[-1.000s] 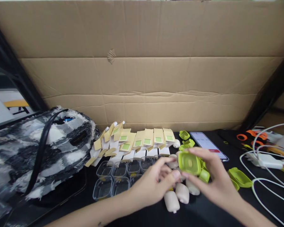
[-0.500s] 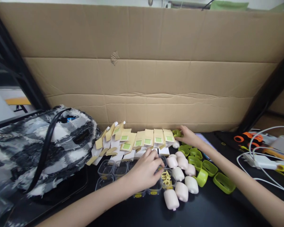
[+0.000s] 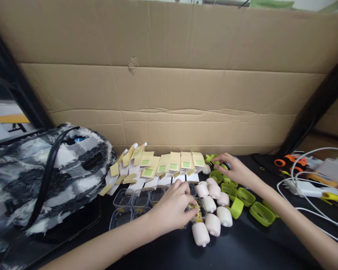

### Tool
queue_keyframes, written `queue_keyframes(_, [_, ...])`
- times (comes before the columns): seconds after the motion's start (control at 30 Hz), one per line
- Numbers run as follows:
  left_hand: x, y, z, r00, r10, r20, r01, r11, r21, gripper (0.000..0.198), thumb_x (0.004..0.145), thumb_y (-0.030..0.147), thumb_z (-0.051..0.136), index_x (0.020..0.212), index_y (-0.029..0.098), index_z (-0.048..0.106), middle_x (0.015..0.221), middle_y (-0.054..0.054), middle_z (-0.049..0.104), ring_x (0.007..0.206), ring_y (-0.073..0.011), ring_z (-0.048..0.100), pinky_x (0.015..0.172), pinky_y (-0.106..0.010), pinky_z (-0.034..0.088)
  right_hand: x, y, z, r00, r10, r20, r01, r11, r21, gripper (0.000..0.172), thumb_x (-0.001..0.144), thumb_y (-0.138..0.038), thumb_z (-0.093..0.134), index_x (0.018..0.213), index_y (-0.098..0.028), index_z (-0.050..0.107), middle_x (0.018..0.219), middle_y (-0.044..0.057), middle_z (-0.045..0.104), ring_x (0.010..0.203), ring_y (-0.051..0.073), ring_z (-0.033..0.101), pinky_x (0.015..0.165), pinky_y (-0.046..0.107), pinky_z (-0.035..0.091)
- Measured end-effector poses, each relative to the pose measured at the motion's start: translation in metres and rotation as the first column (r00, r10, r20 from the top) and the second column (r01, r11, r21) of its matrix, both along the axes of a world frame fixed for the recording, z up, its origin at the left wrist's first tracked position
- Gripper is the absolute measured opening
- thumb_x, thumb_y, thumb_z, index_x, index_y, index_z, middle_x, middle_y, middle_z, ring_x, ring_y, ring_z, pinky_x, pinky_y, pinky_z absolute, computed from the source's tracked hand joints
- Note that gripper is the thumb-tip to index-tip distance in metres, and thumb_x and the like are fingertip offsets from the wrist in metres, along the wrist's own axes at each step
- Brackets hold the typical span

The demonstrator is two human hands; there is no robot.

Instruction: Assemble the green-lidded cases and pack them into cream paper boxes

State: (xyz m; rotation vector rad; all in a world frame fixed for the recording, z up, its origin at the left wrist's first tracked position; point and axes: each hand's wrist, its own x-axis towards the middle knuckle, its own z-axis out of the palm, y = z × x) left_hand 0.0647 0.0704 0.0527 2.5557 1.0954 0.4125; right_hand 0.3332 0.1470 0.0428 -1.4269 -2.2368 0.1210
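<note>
- My left hand (image 3: 176, 204) reaches over the clear plastic tubs (image 3: 121, 217); its fingers curl beside the yellow pieces (image 3: 197, 213) in the right-most tub. I cannot tell if they grip one.
- My right hand (image 3: 235, 170) is at the far end of the green plastic shells (image 3: 262, 213), fingers stretched among them. Whether they hold a shell, I cannot tell.
- The shells spread loosely along the right of the white rounded pieces (image 3: 200, 234), several with the hollow side up.
- Already sorted, in my judgement: tubs in two rows, window-marked paper packets (image 3: 149, 170) fanned behind them, white pieces bunched just beside the tubs.
- Still unfinished, I judge: the handling of the shells. I see none fitted to a white piece; one white piece (image 3: 206, 169) sits apart, near the packets.
</note>
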Motion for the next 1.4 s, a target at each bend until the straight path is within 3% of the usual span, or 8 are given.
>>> queue_keyframes(0.17, [0.006,0.001,0.001,1.0,0.021,-0.017,-0.021,1.0,-0.015,0.014,0.08,0.021,0.063,0.086,0.019,0.075,0.086,-0.005,0.056,0.094,-0.0247,0.05,0.086,-0.039,0.044,0.015,-0.045,0.025,0.99,0.132,0.056,-0.12,0.977,-0.176,0.015,0.082,-0.03,0.057,0.085,-0.023,0.07,0.088,0.004,0.069,0.086,0.023,0.065,0.083,0.038,0.05])
queue_keyframes(0.27, [0.01,0.001,0.001,0.999,0.026,-0.033,-0.027,0.999,-0.022,0.013,0.077,0.018,0.064,0.083,0.018,0.075,0.086,-0.005,0.057,0.095,-0.0254,0.051,0.085,-0.038,0.044,0.014,-0.064,0.032,0.987,0.133,0.093,-0.1,0.951,-0.293,0.018,0.077,-0.04,0.062,0.082,-0.024,0.07,0.079,0.003,0.069,0.074,0.023,0.065,0.07,0.036,0.052])
queue_keyframes(0.43, [0.012,0.001,0.001,0.997,0.055,-0.044,-0.057,0.998,-0.031,0.013,0.077,0.017,0.062,0.081,0.019,0.074,0.085,-0.005,0.058,0.093,-0.0252,0.051,0.085,-0.039,0.044,0.0,-0.082,0.02,0.986,0.005,0.165,0.064,0.91,-0.409,0.035,0.064,-0.042,0.075,0.089,-0.02,0.064,0.079,0.005,0.07,0.065,0.023,0.066,0.057,0.032,0.05])
queue_keyframes(0.9, [0.014,-0.002,-0.001,0.997,0.055,0.056,-0.053,0.998,-0.033,0.01,0.075,0.013,0.058,0.072,0.016,0.066,0.087,-0.007,0.062,0.095,-0.0269,0.053,0.086,-0.042,0.044,0.006,-0.086,0.01,0.978,-0.036,0.206,0.122,0.899,-0.421,0.016,0.07,-0.03,0.065,0.083,-0.022,0.061,0.069,0.002,0.068,0.06,0.021,0.061,0.054,0.03,0.044])
queue_keyframes(1.0, [0.012,0.001,0.005,0.987,0.036,0.154,-0.023,0.996,-0.081,0.006,0.075,0.013,0.058,0.075,0.017,0.063,0.081,-0.003,0.063,0.086,-0.0219,0.058,0.08,-0.035,0.046,0.014,-0.092,0.022,0.99,0.0,0.144,0.057,0.918,-0.391,0.016,0.078,-0.034,0.059,0.09,-0.023,0.06,0.074,0.001,0.068,0.06,0.018,0.062,0.056,0.029,0.047])
queue_keyframes(1.13, [0.007,0.006,0.013,0.955,0.017,0.298,0.037,0.984,-0.173,0.01,0.081,0.015,0.054,0.089,0.017,0.06,0.075,0.0,0.063,0.068,-0.0136,0.058,0.065,-0.025,0.047,0.012,-0.097,0.034,0.997,0.071,0.001,-0.068,0.957,-0.283,0.04,0.081,-0.032,0.059,0.12,-0.023,0.05,0.098,0.005,0.067,0.08,0.02,0.066,0.071,0.03,0.053])
queue_keyframes(1.3, [0.005,0.015,0.014,0.909,0.022,0.416,0.087,0.966,-0.243,0.015,0.087,0.018,0.051,0.089,0.018,0.066,0.085,-0.003,0.065,0.081,-0.0166,0.059,0.08,-0.032,0.047,-0.011,-0.093,0.033,0.973,0.229,-0.027,-0.229,0.942,-0.244,0.038,0.08,-0.022,0.059,0.117,-0.026,0.051,0.111,0.004,0.06,0.103,0.021,0.061,0.088,0.033,0.05])
queue_keyframes(1.4, [0.006,0.021,0.007,0.874,0.079,0.479,0.115,0.926,-0.361,0.012,0.084,0.021,0.057,0.087,0.016,0.067,0.084,-0.004,0.067,0.078,-0.0156,0.06,0.076,-0.031,0.05,-0.023,-0.092,0.03,0.965,0.247,-0.091,-0.262,0.931,-0.254,0.046,0.079,-0.019,0.058,0.123,-0.027,0.045,0.12,0.005,0.059,0.112,0.022,0.057,0.095,0.035,0.047])
